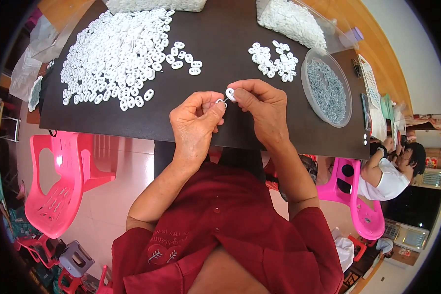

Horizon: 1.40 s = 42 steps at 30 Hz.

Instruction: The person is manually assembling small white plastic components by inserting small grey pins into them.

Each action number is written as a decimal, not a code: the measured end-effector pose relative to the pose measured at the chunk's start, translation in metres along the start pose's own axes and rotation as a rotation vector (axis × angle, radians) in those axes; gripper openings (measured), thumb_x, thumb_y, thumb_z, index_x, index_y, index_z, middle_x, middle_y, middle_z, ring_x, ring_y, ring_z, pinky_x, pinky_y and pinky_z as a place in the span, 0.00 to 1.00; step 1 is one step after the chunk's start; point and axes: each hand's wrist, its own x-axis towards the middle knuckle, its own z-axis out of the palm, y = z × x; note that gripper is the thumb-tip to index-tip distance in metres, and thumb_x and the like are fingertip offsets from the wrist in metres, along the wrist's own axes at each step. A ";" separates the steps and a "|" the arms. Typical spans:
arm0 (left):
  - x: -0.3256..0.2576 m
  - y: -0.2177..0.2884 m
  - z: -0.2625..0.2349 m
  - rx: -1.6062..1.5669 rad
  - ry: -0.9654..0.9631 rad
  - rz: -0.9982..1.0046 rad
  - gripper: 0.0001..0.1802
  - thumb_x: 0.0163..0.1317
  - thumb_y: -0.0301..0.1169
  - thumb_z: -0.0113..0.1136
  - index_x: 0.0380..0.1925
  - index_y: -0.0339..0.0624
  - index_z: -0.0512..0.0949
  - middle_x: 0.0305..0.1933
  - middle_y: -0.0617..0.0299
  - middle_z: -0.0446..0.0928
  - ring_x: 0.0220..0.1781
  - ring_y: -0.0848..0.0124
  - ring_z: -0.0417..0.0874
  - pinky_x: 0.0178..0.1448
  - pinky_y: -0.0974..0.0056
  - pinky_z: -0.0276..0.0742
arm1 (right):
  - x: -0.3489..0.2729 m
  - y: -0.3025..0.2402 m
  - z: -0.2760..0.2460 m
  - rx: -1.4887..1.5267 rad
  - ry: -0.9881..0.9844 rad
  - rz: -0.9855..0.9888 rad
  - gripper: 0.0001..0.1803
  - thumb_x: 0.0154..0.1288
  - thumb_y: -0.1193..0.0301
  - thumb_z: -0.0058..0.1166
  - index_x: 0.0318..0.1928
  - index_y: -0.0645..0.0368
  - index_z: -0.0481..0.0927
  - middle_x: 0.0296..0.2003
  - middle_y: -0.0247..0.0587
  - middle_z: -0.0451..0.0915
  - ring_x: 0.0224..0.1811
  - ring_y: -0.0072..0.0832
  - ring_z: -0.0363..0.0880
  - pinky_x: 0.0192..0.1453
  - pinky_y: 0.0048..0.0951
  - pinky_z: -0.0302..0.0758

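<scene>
Near the front edge of the dark table, my left hand (197,120) is closed in a pinch on a small pale piece (221,103), too small to name surely. A thin shiny bit shows at its tip. Close by on the right, my right hand (265,110) pinches a white oval plastic piece with two holes (230,94) between thumb and forefinger. The two pieces meet or nearly meet; I cannot tell whether they are joined. A large pile of similar white oval pieces (117,49) lies to the left, and a smaller group of white pieces (274,61) lies beyond my right hand.
At the right stands a round clear tub (349,105) of small grey metal parts. Clear containers of white pieces (291,22) sit at the far edge. Pink plastic chairs (59,191) flank me. A person in white (384,176) sits at the right.
</scene>
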 end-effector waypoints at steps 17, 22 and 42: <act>0.000 0.000 -0.003 -0.022 -0.003 -0.003 0.06 0.57 0.23 0.59 0.34 0.33 0.79 0.26 0.66 0.77 0.22 0.83 0.73 0.22 0.78 0.67 | 0.005 0.005 -0.002 0.126 -0.068 0.135 0.08 0.58 0.76 0.56 0.37 0.66 0.82 0.26 0.34 0.79 0.27 0.16 0.71 0.29 0.16 0.65; -0.001 0.000 -0.003 0.006 0.006 0.000 0.05 0.57 0.22 0.59 0.34 0.34 0.79 0.26 0.66 0.77 0.22 0.84 0.73 0.22 0.78 0.66 | 0.004 0.005 -0.001 0.083 -0.064 0.084 0.07 0.58 0.76 0.57 0.37 0.65 0.82 0.26 0.33 0.79 0.26 0.15 0.71 0.29 0.16 0.65; -0.003 -0.003 0.001 -0.036 0.031 0.063 0.09 0.57 0.20 0.57 0.39 0.34 0.76 0.27 0.69 0.74 0.24 0.84 0.72 0.25 0.79 0.67 | 0.001 0.006 0.005 -0.119 -0.038 -0.098 0.07 0.59 0.80 0.54 0.38 0.66 0.81 0.30 0.31 0.79 0.33 0.14 0.74 0.40 0.16 0.71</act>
